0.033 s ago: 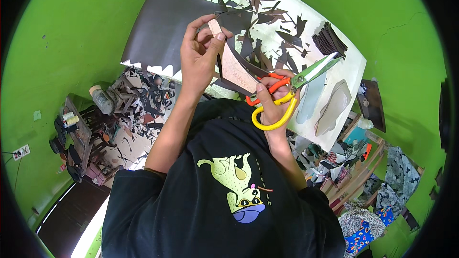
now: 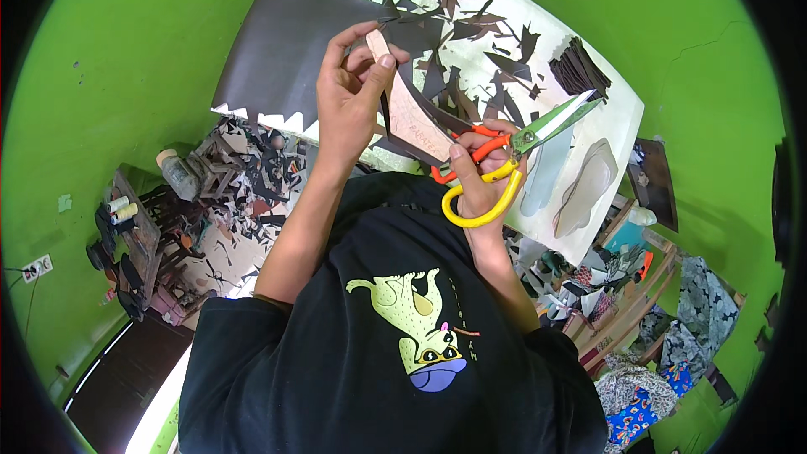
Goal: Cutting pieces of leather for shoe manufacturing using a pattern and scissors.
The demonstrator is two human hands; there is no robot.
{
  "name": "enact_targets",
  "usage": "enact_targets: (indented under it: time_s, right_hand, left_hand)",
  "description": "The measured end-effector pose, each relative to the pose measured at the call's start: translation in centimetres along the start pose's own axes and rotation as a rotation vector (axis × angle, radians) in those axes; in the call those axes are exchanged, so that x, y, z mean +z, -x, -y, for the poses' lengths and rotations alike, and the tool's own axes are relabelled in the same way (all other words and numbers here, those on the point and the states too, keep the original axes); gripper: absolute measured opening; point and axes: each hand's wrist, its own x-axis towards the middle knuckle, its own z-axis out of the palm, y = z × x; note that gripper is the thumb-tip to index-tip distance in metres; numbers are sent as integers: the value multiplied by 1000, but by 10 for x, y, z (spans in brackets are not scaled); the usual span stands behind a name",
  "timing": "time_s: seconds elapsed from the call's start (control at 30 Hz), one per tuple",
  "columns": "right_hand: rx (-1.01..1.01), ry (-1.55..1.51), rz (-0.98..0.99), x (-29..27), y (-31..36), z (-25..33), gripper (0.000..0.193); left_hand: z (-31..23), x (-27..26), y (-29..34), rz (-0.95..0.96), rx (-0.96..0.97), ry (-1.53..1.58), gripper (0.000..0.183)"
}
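Observation:
Between finger and thumb, my left hand [image 2: 353, 84] pinches the narrow top of a pale, pinkish template [image 2: 412, 118] with handwriting on it. A piece of dark brown sheet material [image 2: 433, 111] lies behind the template and shows past its edges. My right hand [image 2: 483, 181] has its thumb on the template's wide lower end and also holds scissors [image 2: 521, 141]. The scissors have one orange-red and one yellow handle, and green-sided blades that stand apart, pointing up and right, away from the template. Some right-hand fingers are hidden behind the handles.
A large dark sheet [image 2: 290, 50] covers the left of the white table [image 2: 538, 13]. Dark offcuts [image 2: 454, 34] lie scattered across the middle. To the right are a stack of dark cut strips [image 2: 580, 70] and a clear shaped template [image 2: 586, 189]. Scraps [image 2: 252, 172] litter the floor.

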Motion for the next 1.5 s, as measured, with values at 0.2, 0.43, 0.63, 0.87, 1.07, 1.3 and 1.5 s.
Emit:
enact_targets:
  time_s: [0.2, 0.43, 0.63, 0.87, 1.07, 1.3, 1.5]
  right_hand:
    - [-11, -14, -43, 6, 3, -2, 44]
    - [10, -1, -35, 7, 6, 0, 41]
    - [23, -19, -20, 4, 5, 0, 39]
    - [57, -85, 10, 1, 4, 2, 35]
    - [43, -72, 13, -4, 3, -1, 33]
    - [41, -57, 0, -6, 3, -1, 32]
    - [24, -10, -3, -7, 0, 1, 30]
  left_hand:
    - [15, -8, -1, 7, -238, 145, 44]
    - [6, -6, 4, -14, -79, -17, 45]
    - [3, 0, 2, -29, -81, -36, 45]
    - [3, 6, 4, -55, -76, -58, 45]
    - [5, 10, 4, -61, -68, -50, 46]
    - [9, 9, 5, -52, -50, -67, 46]
    - [3, 18, 6, -58, -86, 26, 50]
